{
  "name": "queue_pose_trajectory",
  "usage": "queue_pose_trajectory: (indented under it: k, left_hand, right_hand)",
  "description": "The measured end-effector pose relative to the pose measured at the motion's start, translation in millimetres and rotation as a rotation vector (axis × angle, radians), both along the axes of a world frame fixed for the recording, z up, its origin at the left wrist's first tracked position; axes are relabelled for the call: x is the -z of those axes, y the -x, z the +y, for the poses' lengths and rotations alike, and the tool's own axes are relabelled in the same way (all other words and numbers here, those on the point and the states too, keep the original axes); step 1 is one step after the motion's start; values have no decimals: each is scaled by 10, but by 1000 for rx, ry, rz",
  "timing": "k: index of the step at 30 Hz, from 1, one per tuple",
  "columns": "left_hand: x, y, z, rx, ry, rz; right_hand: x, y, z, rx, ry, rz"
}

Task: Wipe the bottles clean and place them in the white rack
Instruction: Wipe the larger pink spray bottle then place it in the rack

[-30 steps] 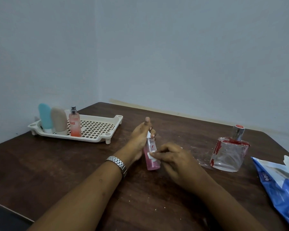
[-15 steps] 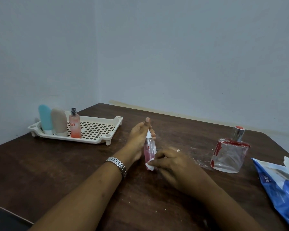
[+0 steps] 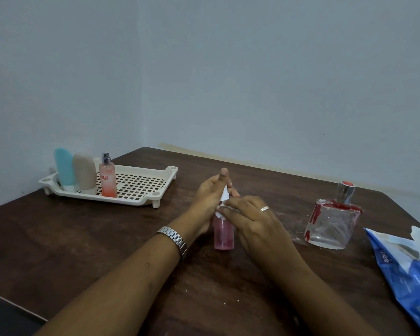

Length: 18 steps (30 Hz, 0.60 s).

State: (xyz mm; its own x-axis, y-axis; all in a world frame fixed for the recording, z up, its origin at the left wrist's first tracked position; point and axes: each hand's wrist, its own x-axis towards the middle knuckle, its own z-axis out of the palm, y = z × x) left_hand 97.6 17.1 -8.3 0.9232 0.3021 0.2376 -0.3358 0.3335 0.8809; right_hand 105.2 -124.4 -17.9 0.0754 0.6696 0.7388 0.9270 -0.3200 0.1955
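Observation:
A small pink spray bottle [image 3: 224, 235] stands upright on the dark wooden table [image 3: 107, 238] in the middle. My left hand [image 3: 210, 200] holds its upper part from the left, thumb raised above the white nozzle. My right hand [image 3: 250, 219] pinches a small white wipe [image 3: 220, 213] against the bottle's neck. The white rack [image 3: 141, 187] sits at the back left and holds a blue tube [image 3: 64, 168], a beige tube [image 3: 84, 172] and an orange-pink spray bottle [image 3: 108, 177]. A clear square glass bottle [image 3: 331, 221] with red smears stands at the right.
A blue wipes pack [image 3: 407, 265] with a white wipe sticking out lies at the right edge. White crumbs are scattered over the table. Walls close in behind and on the left. The table's near-left edge drops off at the lower left.
My right hand has slid the wipe from the bottle's lower body up to its neck. My left hand keeps its hold on the top.

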Motion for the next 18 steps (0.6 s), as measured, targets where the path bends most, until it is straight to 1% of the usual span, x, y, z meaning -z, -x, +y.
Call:
queue_pose_trajectory:
  k: [2,4,6,11,15,18]
  left_hand:
    - [14,-1,23,17,-1,7]
    - [30,-3,28,-1,-8,14]
    - [41,-6,38,-49,3,45]
    - [66,-23,117,-169,-78,114]
    - [85,-17,132,-201,-131,121]
    - [93,-17,151,-216,-176,133]
  right_hand:
    - [18,-1,21,50,-40,64]
    - [22,12,30,70,-70,215]
    - [28,4,17,57,-47,304]
    - [10,-9,-79,-21,103,363]
    - [-4,-36,-146,-77,182,465]
    - [-32,-11,-172,-122,235,502]
